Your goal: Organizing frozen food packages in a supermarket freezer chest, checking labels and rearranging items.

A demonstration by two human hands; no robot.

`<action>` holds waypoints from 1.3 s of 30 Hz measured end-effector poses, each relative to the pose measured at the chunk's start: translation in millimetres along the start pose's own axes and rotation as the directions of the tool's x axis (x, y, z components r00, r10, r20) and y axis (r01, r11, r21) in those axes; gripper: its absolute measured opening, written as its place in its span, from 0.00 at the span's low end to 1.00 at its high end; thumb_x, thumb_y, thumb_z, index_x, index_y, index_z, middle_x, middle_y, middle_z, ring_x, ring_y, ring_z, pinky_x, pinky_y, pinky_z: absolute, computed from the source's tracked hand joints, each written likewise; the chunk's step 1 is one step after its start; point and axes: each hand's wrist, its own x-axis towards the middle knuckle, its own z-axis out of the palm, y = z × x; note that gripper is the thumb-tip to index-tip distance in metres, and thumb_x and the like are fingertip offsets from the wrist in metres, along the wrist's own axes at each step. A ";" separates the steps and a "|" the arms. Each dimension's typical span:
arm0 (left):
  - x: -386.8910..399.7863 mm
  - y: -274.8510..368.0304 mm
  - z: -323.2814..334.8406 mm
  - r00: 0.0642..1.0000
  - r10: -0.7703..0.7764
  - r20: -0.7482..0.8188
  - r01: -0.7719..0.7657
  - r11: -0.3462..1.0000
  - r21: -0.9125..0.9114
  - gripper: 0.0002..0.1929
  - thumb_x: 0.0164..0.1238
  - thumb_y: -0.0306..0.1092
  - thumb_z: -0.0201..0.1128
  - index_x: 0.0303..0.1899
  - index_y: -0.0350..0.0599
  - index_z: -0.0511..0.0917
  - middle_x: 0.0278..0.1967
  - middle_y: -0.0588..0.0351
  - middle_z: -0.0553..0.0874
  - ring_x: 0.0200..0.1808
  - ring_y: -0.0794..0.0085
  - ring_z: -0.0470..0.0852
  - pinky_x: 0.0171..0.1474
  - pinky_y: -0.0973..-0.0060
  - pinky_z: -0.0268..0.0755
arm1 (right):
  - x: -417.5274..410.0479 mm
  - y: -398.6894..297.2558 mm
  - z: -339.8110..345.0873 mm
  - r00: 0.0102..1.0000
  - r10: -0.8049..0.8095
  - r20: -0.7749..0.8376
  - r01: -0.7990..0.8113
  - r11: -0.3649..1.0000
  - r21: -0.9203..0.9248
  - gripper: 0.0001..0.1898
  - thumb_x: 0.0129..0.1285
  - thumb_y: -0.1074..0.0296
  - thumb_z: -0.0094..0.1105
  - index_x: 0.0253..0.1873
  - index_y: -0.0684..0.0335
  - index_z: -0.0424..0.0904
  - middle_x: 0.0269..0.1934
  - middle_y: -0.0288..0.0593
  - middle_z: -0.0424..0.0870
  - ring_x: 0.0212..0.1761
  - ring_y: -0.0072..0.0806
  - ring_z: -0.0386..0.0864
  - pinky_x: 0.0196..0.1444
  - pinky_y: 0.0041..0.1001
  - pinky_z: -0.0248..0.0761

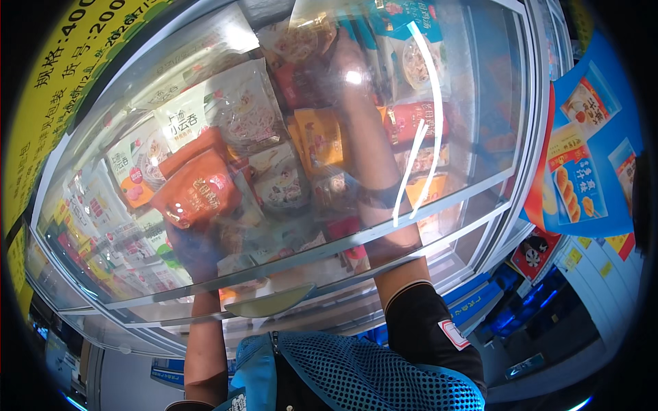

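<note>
Both my arms reach under the glass lid of a chest freezer packed with bagged frozen food. My left hand, blurred behind the fogged glass, is at the lower edge of an orange-red food bag and holds it up over the white bags. My right hand reaches to the far part of the freezer, among a clear-windowed bag and teal bags; glare and fog hide its fingers. Yellow-orange bags stand beside my right forearm, with a red bag on its other side.
The freezer's metal lid frame crosses above both forearms, with a curved handle on the near side. White food bags fill the left part. A yellow sign borders the left, and a blue printed panel stands at the right.
</note>
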 end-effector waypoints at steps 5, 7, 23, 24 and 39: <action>-5.7 -7.8 9.0 0.993 0.033 -0.115 -0.032 0.999 0.014 0.40 0.67 0.47 0.75 0.72 0.33 0.68 0.64 0.42 0.78 0.65 0.56 0.78 0.67 0.62 0.70 | 7.2 9.3 -2.4 0.974 -0.225 -0.015 0.225 0.974 -0.026 0.23 0.62 0.61 0.70 0.57 0.70 0.76 0.50 0.65 0.81 0.55 0.59 0.79 0.57 0.50 0.74; -4.6 -9.5 12.6 0.995 0.017 -0.102 -0.016 1.000 0.017 0.39 0.68 0.47 0.75 0.72 0.33 0.68 0.65 0.42 0.77 0.66 0.56 0.77 0.68 0.62 0.69 | 1.6 15.8 -0.6 0.949 -0.295 -0.112 0.284 0.953 -0.106 0.22 0.62 0.61 0.71 0.56 0.68 0.77 0.49 0.63 0.82 0.55 0.59 0.79 0.56 0.49 0.74; -1.6 -16.4 2.1 0.999 -0.025 -0.024 0.012 0.906 -0.423 0.46 0.66 0.42 0.69 0.79 0.33 0.55 0.72 0.39 0.69 0.72 0.52 0.71 0.74 0.57 0.64 | -28.0 -13.2 -31.9 0.998 -0.037 0.049 0.003 0.835 0.550 0.23 0.63 0.75 0.69 0.64 0.62 0.80 0.49 0.51 0.88 0.47 0.39 0.88 0.54 0.34 0.79; -1.8 -10.4 0.8 0.998 -0.006 -0.057 -0.016 0.924 -0.381 0.46 0.66 0.42 0.69 0.79 0.32 0.55 0.72 0.38 0.69 0.72 0.52 0.71 0.74 0.58 0.64 | -32.0 -7.0 -33.4 0.998 -0.035 0.046 0.004 0.836 0.549 0.23 0.63 0.75 0.69 0.64 0.62 0.80 0.49 0.51 0.88 0.47 0.39 0.88 0.54 0.34 0.79; -27.9 50.5 23.6 0.852 0.494 -0.173 -0.524 0.813 -0.254 0.34 0.84 0.45 0.55 0.79 0.32 0.55 0.75 0.38 0.67 0.78 0.53 0.68 0.77 0.55 0.65 | -96.8 -37.1 -20.8 0.819 -0.472 -0.328 0.573 0.635 0.518 0.19 0.51 0.72 0.65 0.51 0.59 0.86 0.52 0.43 0.87 0.56 0.46 0.83 0.66 0.44 0.73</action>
